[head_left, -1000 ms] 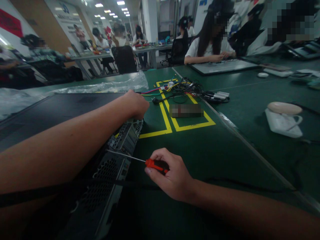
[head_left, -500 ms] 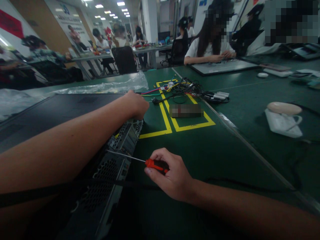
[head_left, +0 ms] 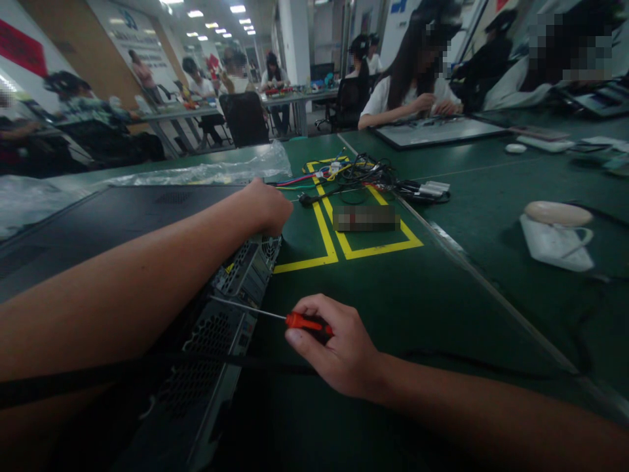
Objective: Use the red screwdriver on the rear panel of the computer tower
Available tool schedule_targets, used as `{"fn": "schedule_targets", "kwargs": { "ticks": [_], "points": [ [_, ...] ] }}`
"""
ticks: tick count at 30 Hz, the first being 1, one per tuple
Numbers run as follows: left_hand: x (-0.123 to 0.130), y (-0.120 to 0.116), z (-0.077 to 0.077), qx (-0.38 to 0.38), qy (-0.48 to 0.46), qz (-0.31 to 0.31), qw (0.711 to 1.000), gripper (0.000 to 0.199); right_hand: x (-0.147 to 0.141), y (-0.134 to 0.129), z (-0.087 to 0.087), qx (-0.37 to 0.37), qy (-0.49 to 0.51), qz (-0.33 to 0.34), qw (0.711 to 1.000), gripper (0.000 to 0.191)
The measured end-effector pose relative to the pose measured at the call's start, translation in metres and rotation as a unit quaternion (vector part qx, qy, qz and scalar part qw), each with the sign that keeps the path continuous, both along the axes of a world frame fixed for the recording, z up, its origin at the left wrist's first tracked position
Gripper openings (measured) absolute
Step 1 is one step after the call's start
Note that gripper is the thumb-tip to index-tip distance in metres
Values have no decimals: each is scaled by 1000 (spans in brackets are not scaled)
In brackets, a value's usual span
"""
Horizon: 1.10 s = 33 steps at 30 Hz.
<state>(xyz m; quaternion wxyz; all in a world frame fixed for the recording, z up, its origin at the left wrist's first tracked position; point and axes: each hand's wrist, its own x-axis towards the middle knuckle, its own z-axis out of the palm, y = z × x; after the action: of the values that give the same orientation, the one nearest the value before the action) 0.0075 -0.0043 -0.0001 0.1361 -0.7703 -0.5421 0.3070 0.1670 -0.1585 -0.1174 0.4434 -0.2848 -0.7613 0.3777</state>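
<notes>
A black computer case (head_left: pixel 105 206) lies on the green table at the left, its perforated rear panel (head_left: pixel 209 334) facing right. My right hand (head_left: pixel 339 347) is closed around the red and black handle of a screwdriver (head_left: pixel 304 321). The thin metal shaft reaches left to the rear panel; its tip meets the panel near my left forearm, and I cannot make out a screw there. My left arm crosses over the case. At the far rear corner, above a round fan grille, rests my left hand (head_left: pixel 270 208), bent over the edge with its fingers hidden from view.
Behind the case lies clear plastic wrap (head_left: pixel 211 167). Tangled cables (head_left: pixel 368 172) and a blurred-out dark object (head_left: pixel 366 218) lie by yellow tape (head_left: pixel 383 249). A white cup with a lid (head_left: pixel 557 236) stands right. Across the table a person (head_left: pixel 410 98) works at a flat panel (head_left: pixel 437 131).
The screwdriver handle has turned slightly in my right hand, with a small shift of thumb and fingers. My left hand and the case stay put. The person opposite has raised their hands a little.
</notes>
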Motion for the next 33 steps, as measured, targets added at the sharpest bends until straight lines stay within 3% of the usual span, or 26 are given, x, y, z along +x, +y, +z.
{"fn": "schedule_targets", "kwargs": {
  "ticks": [8, 13, 20, 33],
  "points": [
    [1, -1, 1, 2, 19, -9, 1000, 40, -1, 0, -2, 4, 5, 5, 1000, 13],
    [1, -2, 1, 3, 28, -4, 1000, 40, -2, -1, -4, -1, 11, -11, 1000, 23],
    [-1, 1, -1, 1, 3, -5, 1000, 41, -2, 1, -2, 18, 2, -12, 1000, 14],
    [0, 0, 0, 0, 1, -1, 1000, 44, -1, -1, -3, 2, -7, -10, 1000, 15]
  ]
}}
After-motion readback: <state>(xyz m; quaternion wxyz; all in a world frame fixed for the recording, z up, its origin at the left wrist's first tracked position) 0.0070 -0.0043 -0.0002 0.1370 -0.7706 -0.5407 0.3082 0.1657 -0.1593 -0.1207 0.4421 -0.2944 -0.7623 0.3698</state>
